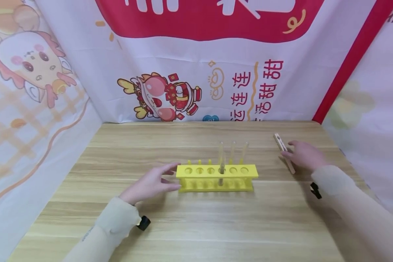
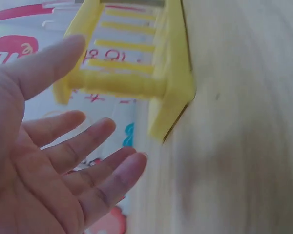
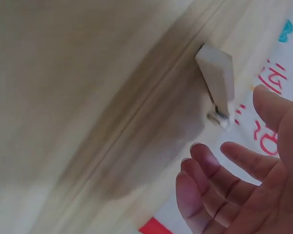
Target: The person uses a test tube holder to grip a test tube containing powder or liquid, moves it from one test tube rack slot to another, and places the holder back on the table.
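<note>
A yellow test tube rack (image 1: 217,171) stands on the table, also seen as a blurred frame (image 2: 173,83) in the left wrist view. One glass test tube (image 1: 222,168) sits in a hole of the rack; other clear tubes (image 1: 244,153) rise over the pegs behind it. My left hand (image 1: 155,183) is beside the rack's left end, fingers spread and relaxed, gripping nothing. A wooden test tube holder (image 1: 284,153) lies slanted on the table at the right. Beside it hovers my right hand (image 1: 306,155), thumb and fingers parted around it; the right wrist view shows them apart from the holder (image 3: 219,78).
The wood-grain table (image 1: 196,222) reaches back to a printed cloth (image 1: 196,80) hanging behind. More printed cloth (image 1: 46,120) hangs along the left, and another (image 1: 363,120) along the right.
</note>
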